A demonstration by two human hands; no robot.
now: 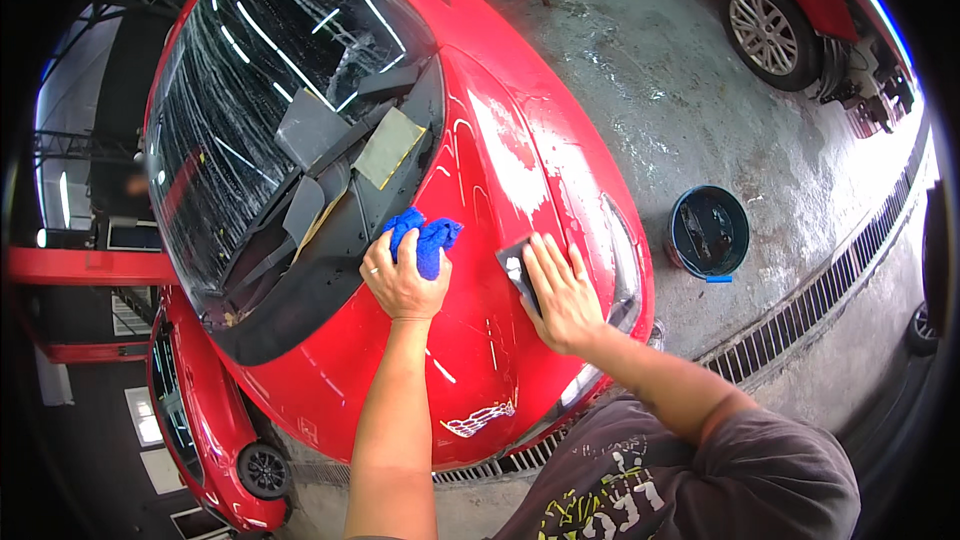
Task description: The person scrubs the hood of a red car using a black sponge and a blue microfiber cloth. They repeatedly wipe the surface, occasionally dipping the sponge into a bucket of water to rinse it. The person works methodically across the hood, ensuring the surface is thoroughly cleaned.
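On the red car's hood [480,330], my left hand [405,280] is closed around a bunched blue cloth [432,243], close to the base of the windshield. Farther right, my right hand [562,295] presses a dark grey sheet of sandpaper [515,275] to the wet paint, its fingers stretched over the sheet. A small white patch shows on the sheet by the fingers. Several grey sheets, which look like more sandpaper, lie at the wiper area; one paler sheet [392,147] has a yellowish edge.
A dark round bucket [708,232] with a blue handle grip stands on the wet floor, right of the car. A drain grate [800,315] runs behind it. Another red car [765,30] is at the far right, and one more [215,420] at the lower left, beside a red beam [90,267].
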